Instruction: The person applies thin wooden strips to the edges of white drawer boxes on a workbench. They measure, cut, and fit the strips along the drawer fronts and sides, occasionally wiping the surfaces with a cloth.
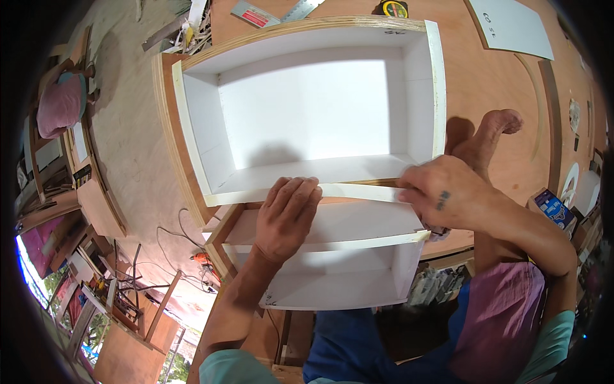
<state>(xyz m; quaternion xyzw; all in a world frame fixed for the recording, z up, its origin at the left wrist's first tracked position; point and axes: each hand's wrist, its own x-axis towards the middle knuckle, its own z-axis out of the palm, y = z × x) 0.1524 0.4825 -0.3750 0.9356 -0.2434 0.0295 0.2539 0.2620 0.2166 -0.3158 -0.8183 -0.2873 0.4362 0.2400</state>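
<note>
Left hand (286, 214) flat, fingers spread, pressing white edge strip (358, 190) onto white box (307, 109) front rim, right hand (448, 195) grip closed on strip end, tape measure (391, 8) behind box on bench (499, 96).

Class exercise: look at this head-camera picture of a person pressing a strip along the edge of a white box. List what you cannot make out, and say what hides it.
- Head view: whatever the right hand grips; its own fingers cover it.
- The strip under the left hand; the palm hides that stretch.
- The small white box's near side; cut off by the person's legs.
- The items at the right rim; bent and too small.
</note>
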